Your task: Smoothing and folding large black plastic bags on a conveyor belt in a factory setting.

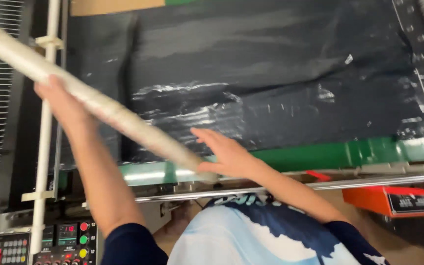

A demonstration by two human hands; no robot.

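Note:
A long pale roll [119,114], like a tube wound with clear film, slants from the upper left down to the middle. My left hand [64,104] grips it about halfway along, fingers wrapped behind it. My right hand [226,154] has its palm against the roll's lower end, fingers spread. Behind the roll lies a wide sheet of shiny black plastic film [280,78] stretched over a machine bed.
A green bar [339,152] edges the film's near side, with a metal rod [369,182] below it. An orange machine part [393,198] sits at right. A control panel [50,243] with buttons and red displays is at lower left, beside a white upright rail [45,142].

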